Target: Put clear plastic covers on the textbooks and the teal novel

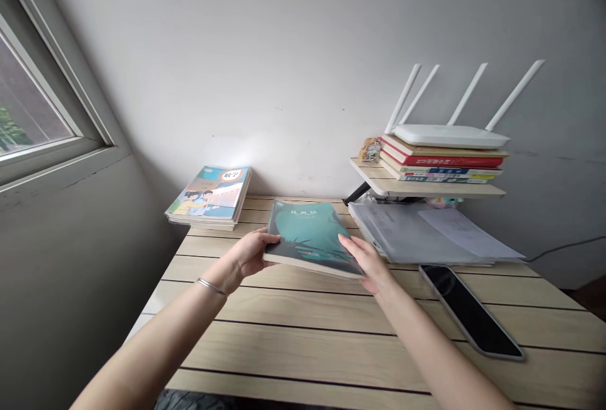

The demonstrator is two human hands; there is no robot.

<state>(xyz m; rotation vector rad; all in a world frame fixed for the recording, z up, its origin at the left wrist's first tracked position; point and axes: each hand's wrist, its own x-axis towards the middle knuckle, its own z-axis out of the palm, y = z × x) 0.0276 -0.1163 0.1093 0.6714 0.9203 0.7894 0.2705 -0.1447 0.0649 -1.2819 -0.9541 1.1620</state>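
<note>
While left hand (253, 252) and right hand (367, 263) grip it, a teal paperback (307, 234) tilts.

The title on the teal book (307, 236) was too small to read, its edges partly hidden under my left hand (253, 252) and right hand (367, 263). (The printing in the plastic folder (402, 233) blurred too.) The frame's bottom edge cut off my forearms (156, 347).

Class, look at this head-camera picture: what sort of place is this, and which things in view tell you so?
Probably a study corner at home: a wood-look desk under a window, a stack of school workbooks, and a white Wi-Fi router sitting on books on a small shelf.
</note>
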